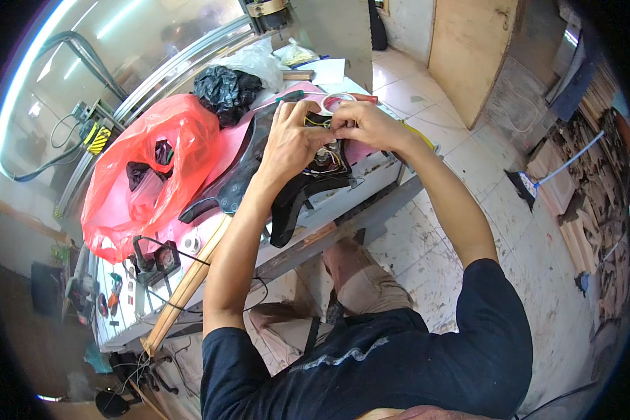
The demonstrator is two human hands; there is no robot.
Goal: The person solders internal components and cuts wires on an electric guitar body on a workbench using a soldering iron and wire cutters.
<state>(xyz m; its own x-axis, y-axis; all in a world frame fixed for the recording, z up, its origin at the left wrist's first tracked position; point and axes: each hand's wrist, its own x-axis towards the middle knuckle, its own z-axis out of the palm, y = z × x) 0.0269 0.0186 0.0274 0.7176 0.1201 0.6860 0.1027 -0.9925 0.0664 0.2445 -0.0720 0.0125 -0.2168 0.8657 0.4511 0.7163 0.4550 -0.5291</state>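
Observation:
A black, horned body like an electric guitar's (pixel 285 222) lies on pink sheeting over the table, with an open hollow that shows a bundle of coloured wires (pixel 323 165). Over that hollow both my hands meet. My left hand (pixel 290 140) has its fingers bent and its thumb pressed toward the wires. Opposite it, my right hand (pixel 364 126) is closed in a pinch close to the left fingertips. What the fingers hold is too small to make out. Just beyond the hands lie a tape roll (pixel 337 102) and a green-handled screwdriver (pixel 291 96).
A red plastic bag (pixel 185 133) and a black plastic bag (pixel 227 91) lie to the left. A wooden strip (pixel 182 294) and a black cable (pixel 168 253) cross the table's near left. Machine rails (pixel 182 63) run behind. Wood pieces (pixel 577 231) and a broom (pixel 523 187) are at right.

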